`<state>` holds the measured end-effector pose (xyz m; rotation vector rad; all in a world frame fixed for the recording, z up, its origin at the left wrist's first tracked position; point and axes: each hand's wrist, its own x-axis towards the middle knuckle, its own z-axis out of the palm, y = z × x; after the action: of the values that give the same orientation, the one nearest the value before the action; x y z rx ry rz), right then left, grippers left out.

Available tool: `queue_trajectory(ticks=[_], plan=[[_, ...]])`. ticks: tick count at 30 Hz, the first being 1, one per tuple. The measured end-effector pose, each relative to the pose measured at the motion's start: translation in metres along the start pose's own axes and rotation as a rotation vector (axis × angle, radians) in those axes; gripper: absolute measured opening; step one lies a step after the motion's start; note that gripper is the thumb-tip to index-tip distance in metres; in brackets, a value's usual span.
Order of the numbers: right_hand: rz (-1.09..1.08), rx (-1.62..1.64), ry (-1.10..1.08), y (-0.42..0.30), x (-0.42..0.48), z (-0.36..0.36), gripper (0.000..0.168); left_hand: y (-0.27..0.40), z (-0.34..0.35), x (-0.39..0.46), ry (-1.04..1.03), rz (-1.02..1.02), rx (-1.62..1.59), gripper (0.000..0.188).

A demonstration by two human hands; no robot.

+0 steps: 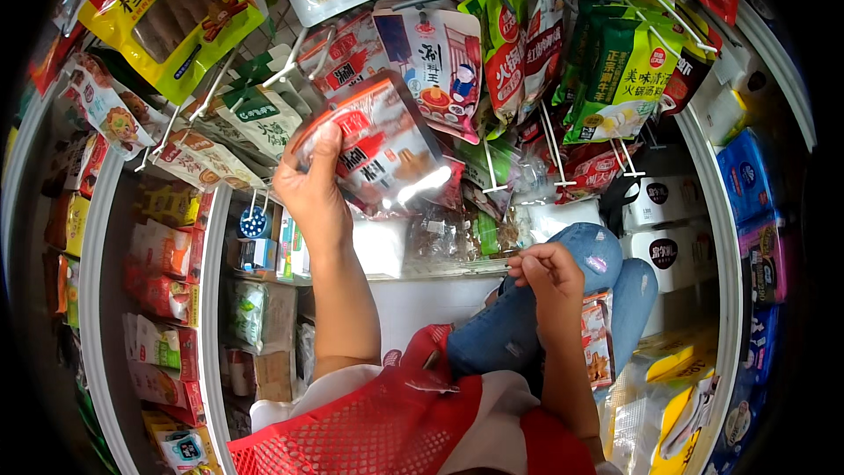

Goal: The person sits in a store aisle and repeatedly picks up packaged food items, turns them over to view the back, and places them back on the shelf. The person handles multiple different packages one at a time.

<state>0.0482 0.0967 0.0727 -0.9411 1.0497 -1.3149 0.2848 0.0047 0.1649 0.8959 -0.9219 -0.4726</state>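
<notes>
My left hand [315, 188] is raised at the left of centre, thumb on top, shut on a red and white foil seasoning packet [389, 145]. That packet is just in front of similar packets [343, 53] hanging on the rack. A white and pink pouch [432, 66] hangs behind its upper right corner. My right hand [550, 277] is above my jeans-clad knee, its fingers curled with the tips near the thumb; whether something small is between them I cannot tell. Another red and white packet [597, 336] lies on my lap, partly behind my right forearm.
Metal display hooks [557, 152] stick out towards me, with green pouches [613, 72] on the right and a yellow bag [175, 13] at upper left. Shelves of bagged goods [161, 297] line the left. White paper packs [659, 234] and blue packs [745, 175] stand at right.
</notes>
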Motion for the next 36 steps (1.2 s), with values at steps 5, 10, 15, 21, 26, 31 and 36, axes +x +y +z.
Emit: queue_trajectory(ticks=[5, 10, 15, 21, 26, 31, 36], plan=[[-0.015, -0.006, 0.002, -0.001, 0.002, -0.004, 0.01, -0.001, 0.005, 0.024, 0.036, 0.031, -0.04, 0.028], [-0.023, -0.008, 0.004, -0.004, 0.003, -0.006, 0.011, -0.003, 0.009, 0.035, 0.052, -0.01, -0.083, 0.026], [0.004, -0.013, 0.012, -0.008, -0.001, -0.012, 0.012, -0.015, 0.011, 0.043, 0.019, -0.022, -0.071, 0.021], [-0.012, -0.053, 0.069, -0.013, -0.006, -0.029, 0.012, -0.023, 0.016, 0.059, 0.035, -0.085, 0.007, 0.022], [0.003, -0.148, 0.145, -0.019, -0.015, -0.071, 0.013, -0.05, 0.006, 0.064, 0.009, 0.174, 0.19, 0.023], [0.029, -0.164, 0.263, -0.021, -0.026, -0.118, 0.013, -0.038, 0.012, 0.061, 0.06, 0.334, 0.242, 0.013], [0.002, -0.263, 0.377, -0.02, -0.039, -0.149, 0.012, -0.039, 0.025, 0.069, 0.087, 0.551, 0.54, 0.014]])
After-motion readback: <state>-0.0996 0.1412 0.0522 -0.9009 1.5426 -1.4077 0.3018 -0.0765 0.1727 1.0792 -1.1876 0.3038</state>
